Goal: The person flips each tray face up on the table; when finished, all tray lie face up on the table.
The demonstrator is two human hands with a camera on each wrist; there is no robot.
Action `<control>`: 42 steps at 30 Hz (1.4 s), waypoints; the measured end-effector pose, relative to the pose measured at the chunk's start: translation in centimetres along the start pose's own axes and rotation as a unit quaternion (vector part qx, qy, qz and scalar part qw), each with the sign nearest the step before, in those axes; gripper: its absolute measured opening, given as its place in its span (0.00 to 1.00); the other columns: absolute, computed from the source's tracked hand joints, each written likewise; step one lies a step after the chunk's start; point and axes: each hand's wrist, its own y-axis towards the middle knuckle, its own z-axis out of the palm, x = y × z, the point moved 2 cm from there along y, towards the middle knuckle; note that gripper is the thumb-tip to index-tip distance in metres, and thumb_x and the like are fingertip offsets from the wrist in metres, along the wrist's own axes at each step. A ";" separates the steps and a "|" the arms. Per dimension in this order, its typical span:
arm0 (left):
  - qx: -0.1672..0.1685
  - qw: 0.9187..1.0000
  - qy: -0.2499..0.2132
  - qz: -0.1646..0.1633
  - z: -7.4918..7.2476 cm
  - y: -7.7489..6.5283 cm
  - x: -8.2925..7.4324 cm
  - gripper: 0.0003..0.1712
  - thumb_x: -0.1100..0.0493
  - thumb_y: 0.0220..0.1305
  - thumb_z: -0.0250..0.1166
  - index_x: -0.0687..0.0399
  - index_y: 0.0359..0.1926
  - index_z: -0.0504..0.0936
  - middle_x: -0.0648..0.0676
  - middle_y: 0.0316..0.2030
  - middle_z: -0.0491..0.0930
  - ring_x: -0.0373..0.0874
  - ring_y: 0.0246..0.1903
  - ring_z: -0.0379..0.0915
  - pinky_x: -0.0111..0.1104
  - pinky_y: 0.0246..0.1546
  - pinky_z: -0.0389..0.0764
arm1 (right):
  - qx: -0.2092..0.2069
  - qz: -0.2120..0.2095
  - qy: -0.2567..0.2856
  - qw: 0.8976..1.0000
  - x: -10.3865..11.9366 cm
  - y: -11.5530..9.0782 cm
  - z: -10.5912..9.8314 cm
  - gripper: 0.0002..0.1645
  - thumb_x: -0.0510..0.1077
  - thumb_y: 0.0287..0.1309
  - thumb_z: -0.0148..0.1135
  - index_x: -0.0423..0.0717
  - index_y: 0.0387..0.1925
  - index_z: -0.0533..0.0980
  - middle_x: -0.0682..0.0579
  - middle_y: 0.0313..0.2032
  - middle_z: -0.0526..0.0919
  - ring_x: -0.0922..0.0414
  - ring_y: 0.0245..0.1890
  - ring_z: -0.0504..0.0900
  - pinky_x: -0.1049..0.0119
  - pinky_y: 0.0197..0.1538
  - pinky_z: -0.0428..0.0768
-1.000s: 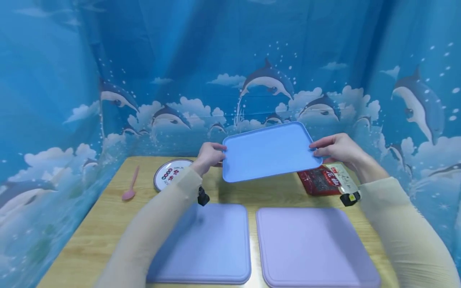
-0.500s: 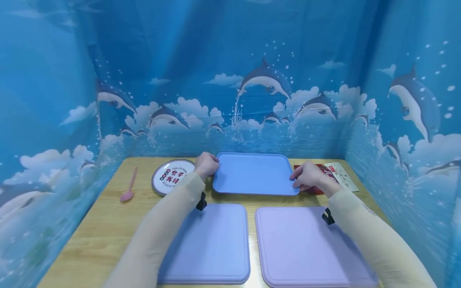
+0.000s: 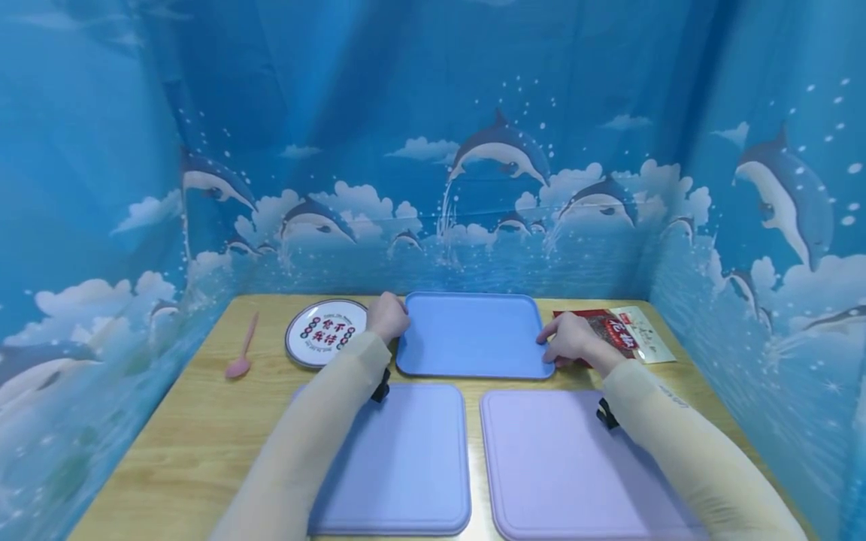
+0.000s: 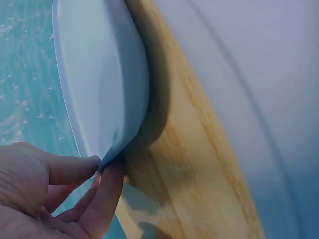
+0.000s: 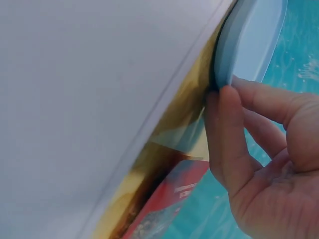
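A shallow blue tray (image 3: pixel 476 334) lies level at the back of the table, at or just above its surface. My left hand (image 3: pixel 388 315) pinches the tray's left rim; in the left wrist view the thumb (image 4: pixel 75 169) is on the rim with fingers beneath. At the opposite end my right hand (image 3: pixel 570 338) holds the right rim between thumb and fingers, which the right wrist view shows against the tray's edge (image 5: pixel 227 59). Just beyond the right hand is a red spice packet (image 3: pixel 619 330), partly hidden by it. Left of the left hand sits a white plate (image 3: pixel 325 334) with printed characters.
In front lie a blue rectangular mat or board (image 3: pixel 406 458) and a lilac one (image 3: pixel 582 458), side by side. A pink spoon (image 3: pixel 243 353) rests on the wooden table (image 3: pixel 183 436) at the left. A dolphin-print curtain (image 3: pixel 433 150) encloses the back and sides.
Both hands have brought the tray down from a raised, tilted position to the back of the table. Over the last half second it has shifted slightly lower and toward me.
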 end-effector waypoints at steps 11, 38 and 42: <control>0.079 0.996 0.013 0.038 -4.9 -5.7 -2.7 0.19 0.64 0.76 0.64 0.62 0.62 0.89 0.63 0.57 0.90 0.47 0.37 0.88 0.36 0.40 0.91 | -0.074 -0.101 -0.109 0.986 1.9 -3.7 -0.8 0.21 0.44 0.66 0.78 0.39 0.57 0.90 0.39 0.51 0.94 0.42 0.51 0.91 0.44 0.55 0.91; 0.121 0.990 -0.064 0.027 -14.1 -19.9 14.4 0.34 0.58 0.76 0.73 0.78 0.72 0.76 0.84 0.63 0.81 0.63 0.51 0.91 0.43 0.40 0.98 | 0.192 -0.052 0.294 0.935 9.9 -15.2 10.9 0.51 0.40 0.63 0.82 0.33 0.81 0.68 0.30 0.71 0.80 0.51 0.51 0.92 0.49 0.52 0.97; 0.136 0.987 -0.081 0.010 -13.1 -20.3 15.1 0.35 0.59 0.75 0.73 0.79 0.72 0.76 0.84 0.62 0.81 0.65 0.54 0.90 0.47 0.42 0.98 | 0.181 -0.045 0.275 0.943 10.1 -15.5 11.3 0.50 0.39 0.60 0.83 0.34 0.80 0.70 0.29 0.75 0.76 0.50 0.52 0.92 0.50 0.49 0.97</control>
